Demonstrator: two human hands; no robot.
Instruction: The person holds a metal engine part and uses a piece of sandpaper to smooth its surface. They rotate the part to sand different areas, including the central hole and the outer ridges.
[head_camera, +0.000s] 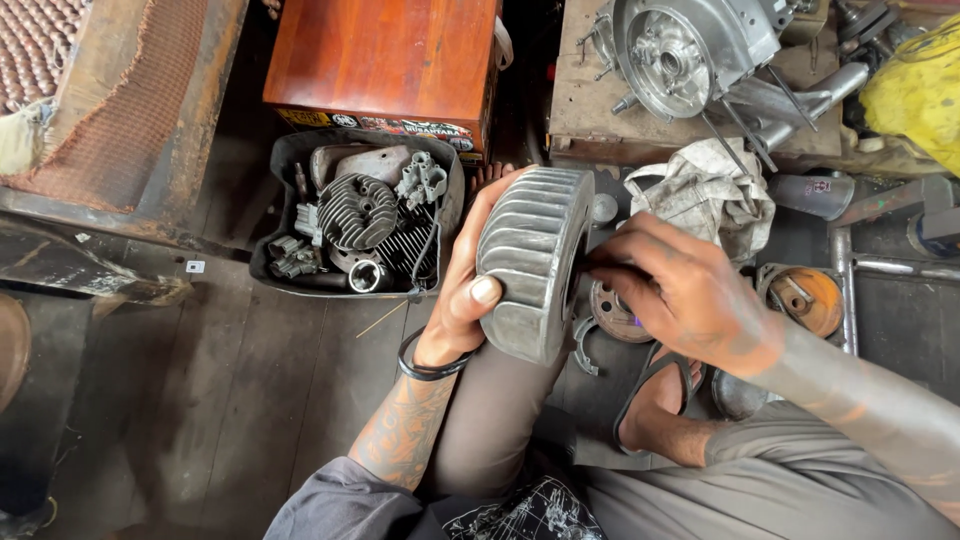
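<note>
Both hands (470, 300) (680, 290) grip finned drum (530, 260) | parts tray (285, 160) left | rag (710, 190) behind

1. Single view only: head-worn camera, looking steeply down over the person's own lap and knees.
2. Close range. Left hand (462, 300) and right hand (690, 295) sit near frame centre, around a ribbed metal drum (530, 262).
3. The frame's top faces away from the wearer: dark plank floor (200, 400), parts tray (290, 160), red wooden box (385, 55), engine casing (690, 50) along the far edge.
</note>
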